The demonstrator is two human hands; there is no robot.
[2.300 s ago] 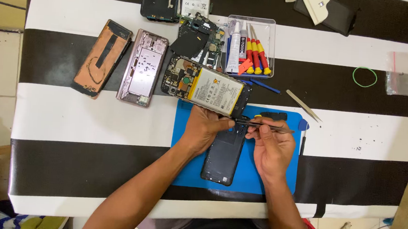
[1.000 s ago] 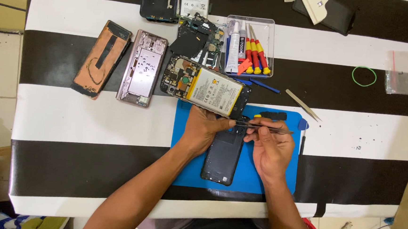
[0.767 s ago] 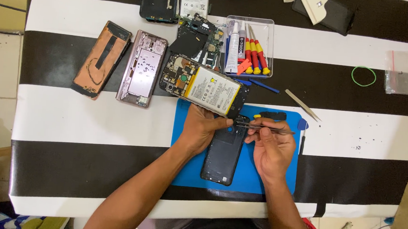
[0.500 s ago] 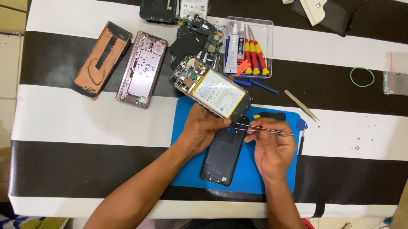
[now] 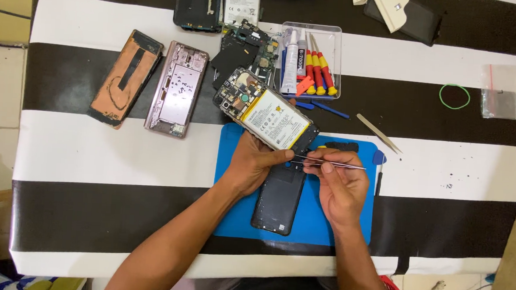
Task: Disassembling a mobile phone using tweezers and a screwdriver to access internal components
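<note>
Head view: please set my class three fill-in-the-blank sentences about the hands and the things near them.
1. The right hand holds thin metal ____.
2. The black phone lies on a ____ mat.
3. The left hand touches the opened phone with the ____ battery.

Missing words: tweezers; blue; white

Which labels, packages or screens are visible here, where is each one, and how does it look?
Battery label: in the opened phone above the left hand, rectangular, white with yellow edge.
Second battery: top centre, white, rectangular.
Glue tube: in clear tray, white.
Plastic bag: far right, clear, red strip.
</note>
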